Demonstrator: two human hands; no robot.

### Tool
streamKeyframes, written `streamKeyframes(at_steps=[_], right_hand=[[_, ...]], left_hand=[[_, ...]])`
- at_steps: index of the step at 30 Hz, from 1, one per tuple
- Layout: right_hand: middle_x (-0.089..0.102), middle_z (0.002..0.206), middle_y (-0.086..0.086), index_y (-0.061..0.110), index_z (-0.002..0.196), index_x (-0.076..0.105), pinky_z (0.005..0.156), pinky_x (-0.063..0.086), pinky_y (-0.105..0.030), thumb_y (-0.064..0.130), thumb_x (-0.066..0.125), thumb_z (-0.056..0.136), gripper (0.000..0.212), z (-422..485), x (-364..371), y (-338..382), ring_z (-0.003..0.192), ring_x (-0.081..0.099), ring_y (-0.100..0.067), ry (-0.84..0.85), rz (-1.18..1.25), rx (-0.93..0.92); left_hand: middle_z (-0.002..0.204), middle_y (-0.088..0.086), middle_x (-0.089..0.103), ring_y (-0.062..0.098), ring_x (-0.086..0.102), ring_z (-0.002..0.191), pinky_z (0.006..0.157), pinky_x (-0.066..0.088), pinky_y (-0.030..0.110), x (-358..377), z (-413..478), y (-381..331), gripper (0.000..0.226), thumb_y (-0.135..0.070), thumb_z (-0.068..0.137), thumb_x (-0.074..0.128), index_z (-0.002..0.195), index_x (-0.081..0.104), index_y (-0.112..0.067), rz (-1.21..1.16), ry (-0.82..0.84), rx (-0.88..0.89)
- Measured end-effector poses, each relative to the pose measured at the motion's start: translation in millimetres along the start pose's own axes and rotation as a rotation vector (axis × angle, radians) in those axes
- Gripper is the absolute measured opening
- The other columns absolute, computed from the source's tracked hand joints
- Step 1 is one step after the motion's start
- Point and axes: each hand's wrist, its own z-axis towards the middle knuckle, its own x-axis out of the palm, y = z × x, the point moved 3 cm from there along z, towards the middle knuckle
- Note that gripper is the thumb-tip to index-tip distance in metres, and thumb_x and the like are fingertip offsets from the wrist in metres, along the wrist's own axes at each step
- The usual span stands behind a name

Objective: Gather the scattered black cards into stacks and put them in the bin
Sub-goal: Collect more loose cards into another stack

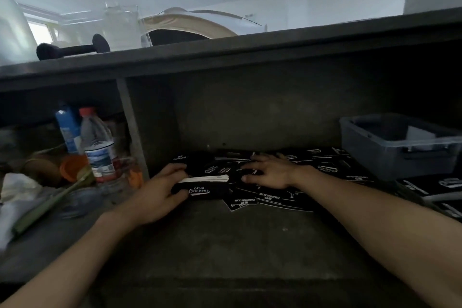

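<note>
Head view shows a squared stack (207,189) of black cards, seemingly tipped on its long edge on the table (225,245), white edges up. The left hand (160,192) grips it, fingers (175,169) curled round its far end, probably to keep it square while more are added. Just beside it, scattered black cards (332,170) lie loose. The right hand (272,172) presses on them with straight, spread fingers, holding nothing, likely to slide them in. Farther right sits the grey bin (375,147); a water bottle (98,142) stands left.
</note>
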Motion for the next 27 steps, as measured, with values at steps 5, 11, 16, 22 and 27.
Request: streamKeyframes(at_steps=[5,11,16,22,27], right_hand=[[0.028,0.158,0.001,0.040,0.145,0.037,0.117,0.022,-0.046,0.074,0.041,0.086,0.069,-49,-35,-28,0.143,0.028,-0.022,-0.254,0.058,0.080],[-0.008,0.163,-0.004,0.046,0.151,0.000,0.112,0.002,-0.063,0.105,0.017,0.048,0.120,-96,-20,-66,0.148,-0.005,-0.039,0.062,0.064,0.528],[-0.007,0.163,-0.002,0.048,0.150,-0.002,0.112,-0.006,-0.062,0.102,0.005,0.052,0.112,-84,-3,-68,0.148,-0.009,-0.035,0.030,0.102,0.501],[0.022,0.160,-0.002,0.045,0.145,0.034,0.115,0.014,-0.053,0.077,0.025,0.088,0.066,-70,-16,-77,0.146,0.022,-0.024,-0.136,0.090,0.375],[0.067,0.114,0.001,0.030,0.107,0.072,0.083,0.046,-0.029,0.075,0.061,0.072,0.058,-65,-39,-68,0.107,0.061,-0.019,-0.290,0.143,0.321]], left_hand=[[0.142,-0.004,0.045,0.010,0.023,0.147,0.117,0.016,0.016,10,30,3,0.023,-0.018,0.100,0.059,0.122,0.065,-0.018,-0.100,0.054,-0.082],[0.099,-0.001,0.062,0.018,0.057,0.103,0.084,0.040,0.024,12,58,2,0.033,-0.039,0.074,0.055,0.088,0.070,-0.013,-0.261,0.042,-0.282],[0.123,-0.009,0.052,0.007,0.049,0.115,0.090,0.038,0.009,22,68,-13,0.034,-0.031,0.072,0.059,0.089,0.072,-0.005,-0.316,0.030,-0.158],[0.138,-0.009,0.053,0.006,0.050,0.127,0.105,0.042,0.024,31,67,-39,0.015,-0.008,0.092,0.065,0.098,0.071,-0.021,-0.359,0.109,-0.006],[0.092,-0.018,0.069,0.002,0.068,0.086,0.068,0.049,0.011,10,53,-59,0.018,-0.022,0.088,0.067,0.089,0.065,-0.040,-0.320,0.065,0.163]])
